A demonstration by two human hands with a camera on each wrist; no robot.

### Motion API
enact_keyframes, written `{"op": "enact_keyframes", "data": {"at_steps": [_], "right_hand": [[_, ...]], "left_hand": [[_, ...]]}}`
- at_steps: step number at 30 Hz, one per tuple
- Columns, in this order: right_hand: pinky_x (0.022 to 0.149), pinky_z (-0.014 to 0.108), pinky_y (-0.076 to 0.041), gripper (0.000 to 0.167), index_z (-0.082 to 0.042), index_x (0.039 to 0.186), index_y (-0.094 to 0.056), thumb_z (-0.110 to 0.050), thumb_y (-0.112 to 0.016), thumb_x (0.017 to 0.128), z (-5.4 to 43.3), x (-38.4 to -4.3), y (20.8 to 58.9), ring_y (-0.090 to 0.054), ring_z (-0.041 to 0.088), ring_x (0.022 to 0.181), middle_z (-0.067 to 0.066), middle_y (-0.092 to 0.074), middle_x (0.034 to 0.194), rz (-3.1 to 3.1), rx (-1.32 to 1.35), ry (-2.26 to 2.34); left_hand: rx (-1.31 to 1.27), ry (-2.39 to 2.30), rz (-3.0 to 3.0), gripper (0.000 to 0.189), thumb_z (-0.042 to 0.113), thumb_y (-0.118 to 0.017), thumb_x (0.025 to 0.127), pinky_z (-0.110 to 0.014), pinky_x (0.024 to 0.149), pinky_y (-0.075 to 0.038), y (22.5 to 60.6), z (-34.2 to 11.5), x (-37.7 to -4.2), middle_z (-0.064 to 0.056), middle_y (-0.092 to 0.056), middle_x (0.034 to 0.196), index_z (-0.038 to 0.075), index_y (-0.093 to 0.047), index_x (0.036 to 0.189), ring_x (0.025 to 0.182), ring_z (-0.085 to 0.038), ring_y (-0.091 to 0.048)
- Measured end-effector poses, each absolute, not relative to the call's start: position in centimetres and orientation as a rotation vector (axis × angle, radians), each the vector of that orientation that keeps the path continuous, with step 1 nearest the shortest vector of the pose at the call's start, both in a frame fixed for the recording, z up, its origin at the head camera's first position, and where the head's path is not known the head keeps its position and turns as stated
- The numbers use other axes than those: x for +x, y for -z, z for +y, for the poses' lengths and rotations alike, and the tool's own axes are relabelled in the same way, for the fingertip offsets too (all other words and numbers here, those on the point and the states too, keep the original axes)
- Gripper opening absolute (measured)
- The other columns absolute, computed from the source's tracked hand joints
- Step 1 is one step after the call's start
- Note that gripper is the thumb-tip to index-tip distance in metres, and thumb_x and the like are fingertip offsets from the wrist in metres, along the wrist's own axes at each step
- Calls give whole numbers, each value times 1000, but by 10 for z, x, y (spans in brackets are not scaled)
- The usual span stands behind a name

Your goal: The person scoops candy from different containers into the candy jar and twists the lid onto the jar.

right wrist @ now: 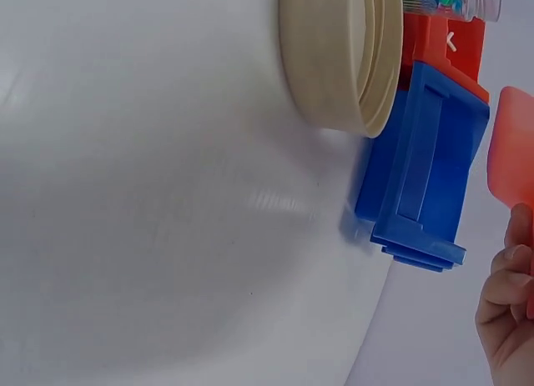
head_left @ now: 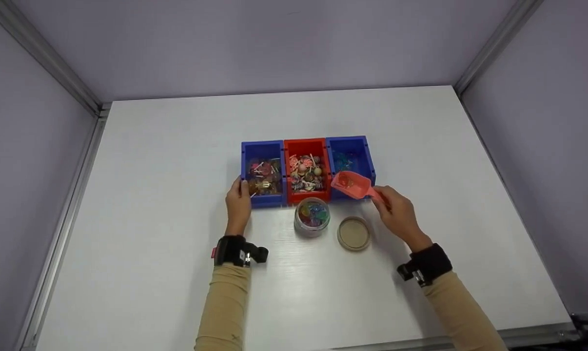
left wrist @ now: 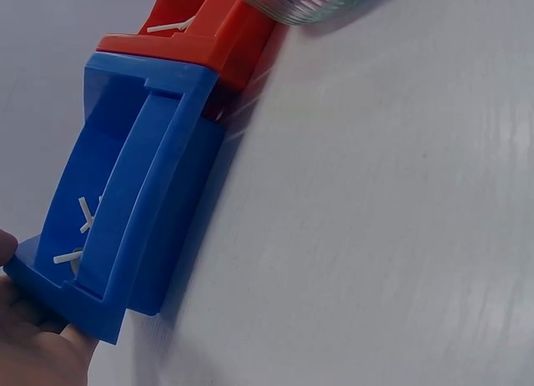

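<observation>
My left hand [head_left: 238, 204] grips the side rim of the left blue bin [left wrist: 158, 194], thumb on top and fingers underneath. Lollipops [head_left: 264, 170] lie in that bin. My right hand [head_left: 397, 214] holds a pink scoop [head_left: 360, 187] by its handle, over the front of the right blue bin [head_left: 370, 163]. Something translucent and orange-red [head_left: 345, 181] sits in the scoop. Bluish clear pieces [head_left: 343, 161] lie in the right bin. Between them, the red bin [head_left: 305, 143] holds candies and lollipops. A clear jar [head_left: 311, 231] of colourful translucent pieces stands open before the red bin.
A round beige lid [head_left: 354, 234] lies on the white table [head_left: 294, 292], to the right of the jar. The three bins stand side by side in one row. Pale walls [head_left: 284, 48] enclose the table at the back and both sides.
</observation>
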State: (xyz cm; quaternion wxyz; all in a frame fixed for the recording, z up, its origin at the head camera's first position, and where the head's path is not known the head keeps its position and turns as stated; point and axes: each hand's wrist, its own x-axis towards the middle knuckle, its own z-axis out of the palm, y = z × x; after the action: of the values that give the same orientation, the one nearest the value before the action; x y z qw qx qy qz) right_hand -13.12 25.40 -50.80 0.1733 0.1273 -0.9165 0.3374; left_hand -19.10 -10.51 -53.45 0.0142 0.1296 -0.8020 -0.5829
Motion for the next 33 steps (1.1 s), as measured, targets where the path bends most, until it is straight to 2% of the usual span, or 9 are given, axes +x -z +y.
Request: {"op": "enact_keyframes", "data": {"at_steps": [3, 8, 19, 22, 28, 33], "right_hand": [[58, 21, -38, 20, 2, 107, -66, -2, -66, 87, 256, -129, 505, -43, 4, 67, 12, -64, 81, -2589, 445, -986], [58, 20, -35, 18, 3, 104, -66, -1, -66, 86, 257, -125, 500, -40, 4, 66, 11, -60, 75, -2617, 541, -1004], [57, 16, -33, 21, 2, 105, -67, 2, -67, 83, 260, -119, 491, -36, -1, 64, 5, -55, 72, -2638, 704, -1096], [56, 17, -35, 24, 1, 104, -68, 4, -69, 81, 260, -119, 490, -38, 0, 64, 5, -57, 73, -2639, 754, -1090], [58, 26, -44, 24, -1, 102, -69, 2, -72, 78, 258, -119, 489, -47, 13, 64, 5, -60, 75, -2665, 811, -1071], [59, 22, -45, 21, -2, 101, -72, -4, -73, 80, 256, -120, 481, -47, 8, 65, 7, -65, 77, -2728, 817, -968]], "left_hand": [[393, 1808, -2496, 44, 16, -38, 104, -45, 118, -35, 534, -105, -191, -26, -46, 145, -8, -41, 141, 140, -36, -41], [396, 1831, -2492, 44, 17, -38, 104, -44, 117, -36, 535, -107, -191, -25, -47, 145, -7, -41, 141, 140, -35, -42], [529, 1996, -2456, 47, 19, -36, 104, -42, 123, -27, 530, -110, -195, -21, -41, 151, -4, -39, 144, 145, -32, -33], [568, 2019, -2413, 47, 19, -37, 102, -41, 122, -29, 530, -110, -196, -20, -43, 150, -2, -41, 143, 145, -31, -35], [668, 2103, -2261, 44, 18, -40, 99, -40, 119, -34, 530, -108, -196, -18, -50, 145, -1, -50, 138, 140, -29, -42], [694, 2119, -2225, 43, 18, -41, 98, -40, 118, -35, 530, -107, -196, -17, -51, 144, 0, -51, 136, 139, -28, -42]]}}
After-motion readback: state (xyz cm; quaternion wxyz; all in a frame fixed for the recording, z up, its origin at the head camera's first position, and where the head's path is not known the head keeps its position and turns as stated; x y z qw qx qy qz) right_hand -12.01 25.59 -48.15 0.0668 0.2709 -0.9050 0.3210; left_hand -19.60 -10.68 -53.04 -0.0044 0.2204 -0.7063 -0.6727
